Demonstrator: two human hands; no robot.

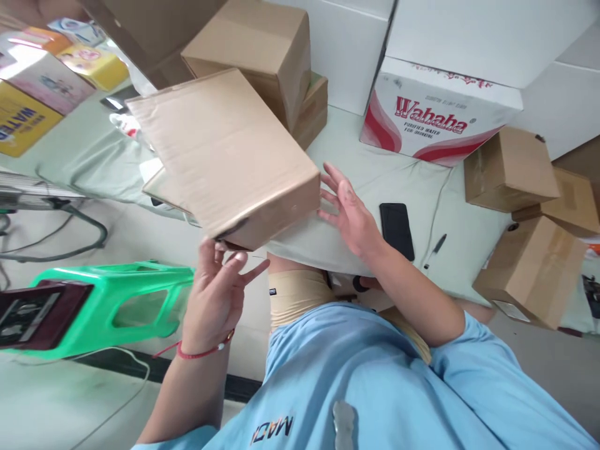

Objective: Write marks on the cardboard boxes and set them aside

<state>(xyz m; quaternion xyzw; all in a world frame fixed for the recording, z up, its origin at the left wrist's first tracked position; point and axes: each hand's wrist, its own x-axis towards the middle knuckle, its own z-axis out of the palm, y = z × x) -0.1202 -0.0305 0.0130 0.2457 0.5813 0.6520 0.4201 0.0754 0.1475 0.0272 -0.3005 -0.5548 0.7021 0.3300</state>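
Observation:
A brown cardboard box [229,150] is tilted over the near edge of the cloth-covered table, its broad side facing me. My left hand [218,287] is at its lower left corner, the fingertips curled against the box edge and one finger sticking out. A dark gap shows along that edge. At the box's right end is my right hand [349,212], fingers stretched and spread, the tips close to or touching the side. Whether they press on it I cannot tell. Right of this hand lie a black phone [396,231] and a pen [435,251].
Behind stand another cardboard box [262,44] and a white Wahaba carton [431,112]. Several small cardboard boxes [529,269] sit at the right. Colourful packs [51,81] are at the far left. A green plastic stool [117,303] stands on the floor, lower left.

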